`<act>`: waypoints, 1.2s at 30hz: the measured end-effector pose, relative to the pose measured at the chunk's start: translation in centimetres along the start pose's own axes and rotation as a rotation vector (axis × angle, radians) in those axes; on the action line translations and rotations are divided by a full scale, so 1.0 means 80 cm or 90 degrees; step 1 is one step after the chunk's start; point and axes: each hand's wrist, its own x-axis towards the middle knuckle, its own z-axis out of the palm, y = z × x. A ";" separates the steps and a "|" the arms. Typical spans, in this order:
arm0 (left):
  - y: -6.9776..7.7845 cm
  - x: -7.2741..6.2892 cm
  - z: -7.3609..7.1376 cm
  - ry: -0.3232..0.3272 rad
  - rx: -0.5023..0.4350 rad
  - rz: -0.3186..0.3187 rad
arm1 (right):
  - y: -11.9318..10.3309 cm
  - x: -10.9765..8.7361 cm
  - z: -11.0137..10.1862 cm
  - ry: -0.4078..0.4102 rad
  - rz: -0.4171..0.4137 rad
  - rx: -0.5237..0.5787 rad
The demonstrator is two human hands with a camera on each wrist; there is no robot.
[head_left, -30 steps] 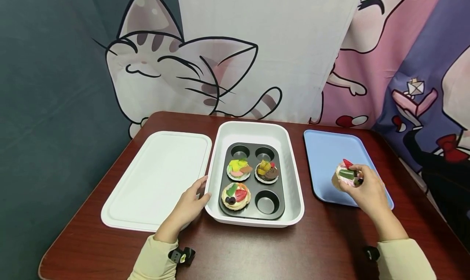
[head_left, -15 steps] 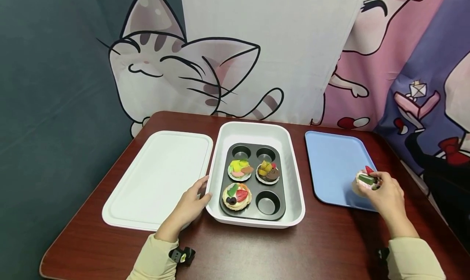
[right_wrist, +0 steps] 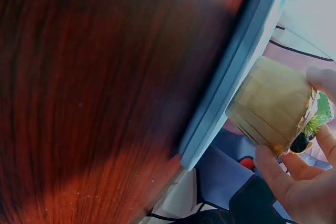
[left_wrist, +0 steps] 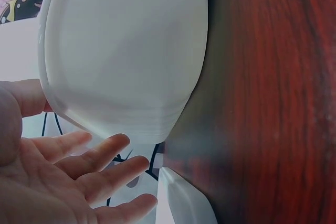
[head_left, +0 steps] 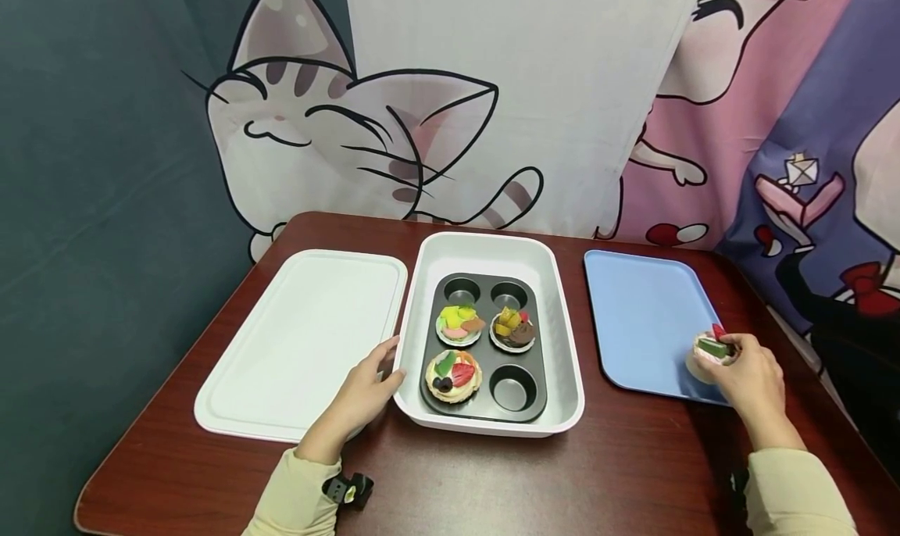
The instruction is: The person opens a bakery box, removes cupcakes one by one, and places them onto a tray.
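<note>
My right hand (head_left: 752, 380) holds a fruit-topped cupcake (head_left: 708, 355) by its upper edge, at the near right corner of the blue tray (head_left: 636, 309). In the right wrist view, the pale paper cup (right_wrist: 270, 106) has its base at the tray's surface, fingers and thumb around its top. My left hand (head_left: 366, 387) rests against the left wall of a white bin (head_left: 573, 395). Seen from the left wrist, the thumb touches the bin's rim and the fingers (left_wrist: 113, 179) extend loosely beneath it.
Inside the bin lies a dark muffin pan (head_left: 483, 287). Three of its cups hold decorated cakes: one with yellow pieces (head_left: 460, 325), one with chocolate (head_left: 513, 331), one with strawberry (head_left: 453, 376). A flat white tray (head_left: 302, 341) lies at left on the brown table (head_left: 457, 481).
My right hand has carried the cupcake rightward and down to the blue tray's near right corner. My left hand stays at the bin.
</note>
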 end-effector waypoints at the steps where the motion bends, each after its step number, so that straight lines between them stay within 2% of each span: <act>1: 0.000 0.000 0.000 0.000 0.001 -0.001 | 0.001 0.001 0.000 -0.007 0.007 -0.003; 6: 0.000 0.000 -0.001 0.000 0.006 -0.006 | 0.001 0.003 0.004 -0.024 0.054 -0.005; 9: 0.000 0.000 -0.001 -0.002 0.008 -0.006 | -0.007 0.004 0.004 -0.007 0.075 0.001; 11: 0.001 -0.001 -0.001 -0.003 0.008 -0.004 | -0.019 0.005 0.000 0.012 0.072 0.005; 18: 0.000 -0.002 -0.002 -0.002 -0.006 0.005 | -0.068 0.003 -0.010 0.050 -0.022 0.023; 21: -0.001 -0.001 -0.001 -0.003 -0.008 0.008 | -0.085 -0.001 -0.009 0.052 -0.062 0.033; 24: -0.001 -0.001 0.000 -0.004 -0.004 0.005 | -0.099 -0.006 -0.008 0.042 -0.078 0.031; 36: -0.002 0.000 -0.001 -0.006 -0.003 0.004 | -0.118 -0.015 0.001 0.073 -0.167 0.049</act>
